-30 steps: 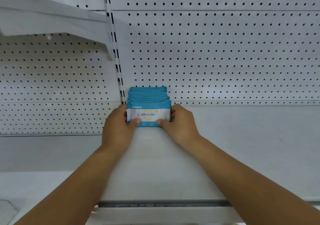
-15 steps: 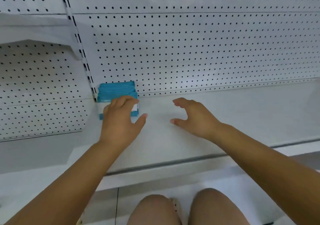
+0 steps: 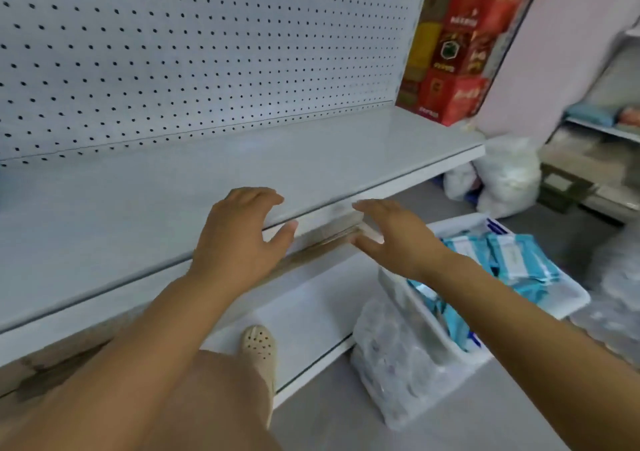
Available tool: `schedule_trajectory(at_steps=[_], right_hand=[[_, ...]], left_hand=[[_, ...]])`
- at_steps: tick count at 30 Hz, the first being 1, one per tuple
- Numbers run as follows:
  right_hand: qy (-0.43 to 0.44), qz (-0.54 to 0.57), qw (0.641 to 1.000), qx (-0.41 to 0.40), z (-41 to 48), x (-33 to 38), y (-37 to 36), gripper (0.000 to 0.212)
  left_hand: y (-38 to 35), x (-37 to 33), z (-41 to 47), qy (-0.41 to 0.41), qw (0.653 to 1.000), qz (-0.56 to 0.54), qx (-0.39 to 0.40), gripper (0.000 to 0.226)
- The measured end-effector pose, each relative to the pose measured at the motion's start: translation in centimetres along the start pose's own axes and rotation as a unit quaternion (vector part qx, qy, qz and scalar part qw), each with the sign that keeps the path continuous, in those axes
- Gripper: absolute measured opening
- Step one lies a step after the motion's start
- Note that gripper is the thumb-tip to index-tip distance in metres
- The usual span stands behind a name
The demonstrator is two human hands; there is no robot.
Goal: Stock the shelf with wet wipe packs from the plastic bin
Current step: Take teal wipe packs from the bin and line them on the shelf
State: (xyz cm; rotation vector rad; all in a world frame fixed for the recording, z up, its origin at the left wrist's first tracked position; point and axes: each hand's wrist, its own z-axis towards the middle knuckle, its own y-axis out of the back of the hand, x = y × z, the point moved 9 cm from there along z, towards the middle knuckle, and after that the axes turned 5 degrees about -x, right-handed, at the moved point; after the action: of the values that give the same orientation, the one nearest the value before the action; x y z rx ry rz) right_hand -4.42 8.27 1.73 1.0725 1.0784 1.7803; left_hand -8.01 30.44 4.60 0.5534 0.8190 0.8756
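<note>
The white shelf runs across the view under a pegboard back wall. My left hand hovers over its front edge, fingers spread, holding nothing. Just right of that edge is my right hand, also open and empty, above the near end of the white plastic bin. The bin stands on the floor at the right and holds several blue and white wet wipe packs. The row of packs on the shelf is out of view to the left.
A lower shelf lies below, with my knee and a beige shoe in front of it. A clear plastic bag leans on the bin. Red and yellow boxes stand at the shelf's right end. White bags lie on the floor.
Both hands have let go of the row of packs and drawn back toward the shelf's front edge. The view has swung right, so the bin now shows and the row is gone.
</note>
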Motion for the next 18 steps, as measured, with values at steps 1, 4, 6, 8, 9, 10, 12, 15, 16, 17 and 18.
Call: schedule_trajectory(at_steps=[1,4,6,8,9,10,12,15,16,17,18], right_hand=[[-0.029,0.0,1.0,-0.007,-1.2,-2.6,0.5,0.06],[-0.107,0.0,0.994,-0.024,-4.3,-9.7,2.2,0.054],[-0.156,-0.002,0.987,-0.033,-6.1,-13.7,3.0,0.052],[-0.206,0.002,0.978,-0.039,-7.8,-17.4,3.2,0.05],[-0.233,0.007,0.972,-0.04,-8.7,-19.1,3.0,0.049],[-0.262,0.015,0.964,-0.041,-9.7,-20.8,2.6,0.047],[-0.326,0.039,0.943,-0.045,-11.5,-23.9,1.5,0.044],[-0.401,0.054,0.913,-0.051,-13.1,-27.9,-0.4,0.041],[-0.422,0.054,0.903,-0.054,-13.2,-29.1,-1.0,0.042],[-0.44,0.055,0.894,-0.057,-13.2,-30.0,-1.6,0.044],[-0.453,0.056,0.888,-0.06,-12.9,-30.7,-2.1,0.045]], left_hand=[[-1.6,-1.6,0.4,-0.009,1.0,-0.017,0.004,0.046],[-6.7,-6.5,1.8,-0.035,0.997,-0.063,0.01,0.039],[-10.2,-9.8,2.4,-0.054,0.994,-0.095,0.02,0.037],[-14.0,-12.6,2.7,-0.068,0.989,-0.123,0.041,0.036],[-15.8,-13.7,2.5,-0.071,0.986,-0.138,0.055,0.036],[-17.6,-14.5,2.2,-0.074,0.983,-0.153,0.07,0.037],[-20.6,-15.4,1.0,-0.075,0.977,-0.176,0.095,0.037],[-24.7,-14.5,-0.5,-0.064,0.972,-0.188,0.125,0.035],[-25.9,-13.6,-0.6,-0.042,0.972,-0.189,0.135,0.037],[-26.9,-12.5,-0.6,-0.012,0.972,-0.185,0.143,0.038],[-27.8,-11.4,-0.6,0.022,0.972,-0.18,0.149,0.041]])
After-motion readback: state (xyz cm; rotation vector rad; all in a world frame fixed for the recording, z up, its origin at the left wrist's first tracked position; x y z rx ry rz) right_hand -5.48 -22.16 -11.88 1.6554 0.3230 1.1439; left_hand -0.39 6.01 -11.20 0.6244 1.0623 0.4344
